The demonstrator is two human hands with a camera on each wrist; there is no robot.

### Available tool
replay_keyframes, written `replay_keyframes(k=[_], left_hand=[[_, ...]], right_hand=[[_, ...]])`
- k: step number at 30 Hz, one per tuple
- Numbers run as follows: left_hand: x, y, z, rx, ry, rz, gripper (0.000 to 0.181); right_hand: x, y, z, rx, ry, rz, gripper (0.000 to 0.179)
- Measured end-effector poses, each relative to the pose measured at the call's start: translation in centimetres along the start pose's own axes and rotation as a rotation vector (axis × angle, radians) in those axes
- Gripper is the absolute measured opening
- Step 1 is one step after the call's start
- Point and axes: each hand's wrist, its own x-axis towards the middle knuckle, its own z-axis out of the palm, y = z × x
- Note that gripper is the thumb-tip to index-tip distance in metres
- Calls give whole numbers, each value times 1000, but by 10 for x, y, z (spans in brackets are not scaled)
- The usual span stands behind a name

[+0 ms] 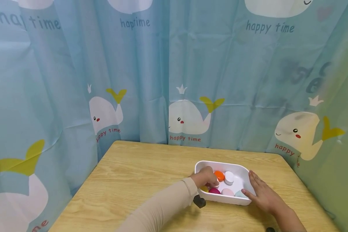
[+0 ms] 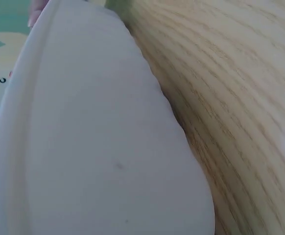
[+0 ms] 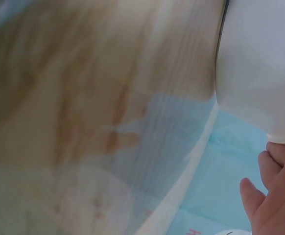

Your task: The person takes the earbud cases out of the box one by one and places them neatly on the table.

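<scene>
A white tray (image 1: 235,201) stands on the table with several round, smooth pieces inside. They include an orange piece (image 1: 219,176), a white piece (image 1: 229,178), a dark pink piece (image 1: 214,191), a pale pink piece (image 1: 227,192), a pale blue piece (image 1: 240,194) and a partly covered yellow piece (image 1: 204,188). My left hand (image 1: 206,176) reaches into the tray's left end, its curled fingers pinching another whitish piece (image 1: 217,183), mostly hidden. With fairly straight fingers, my right hand (image 1: 262,195) touches the tray's right end, thumb at the front rim.
The wooden table (image 1: 139,170) extends left of the tray and in front of it. Blue curtains (image 1: 150,80) with whale prints hang behind the table and on both sides. A small black object (image 1: 199,201) sits under my left wrist.
</scene>
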Motion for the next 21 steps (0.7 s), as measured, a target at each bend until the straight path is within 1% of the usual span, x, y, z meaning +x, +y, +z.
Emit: replay_keyframes(k=[2, 6, 12, 18, 21], left_hand=[[-1, 0, 0, -1, 9, 5, 27], [-3, -1, 0, -37, 12, 5, 27], [-5, -3, 0, -125, 12, 42, 27], [-3, -6, 2, -210, 32, 46, 28], [-2, -6, 0, -258, 41, 43, 29]], right_hand=[[0, 0, 0, 1, -7, 9, 86], [0, -1, 1, 5, -12, 15, 86], [0, 1, 1, 4, -14, 22, 86], [1, 2, 2, 5, -6, 17, 86], [1, 2, 2, 9, -3, 10, 86]])
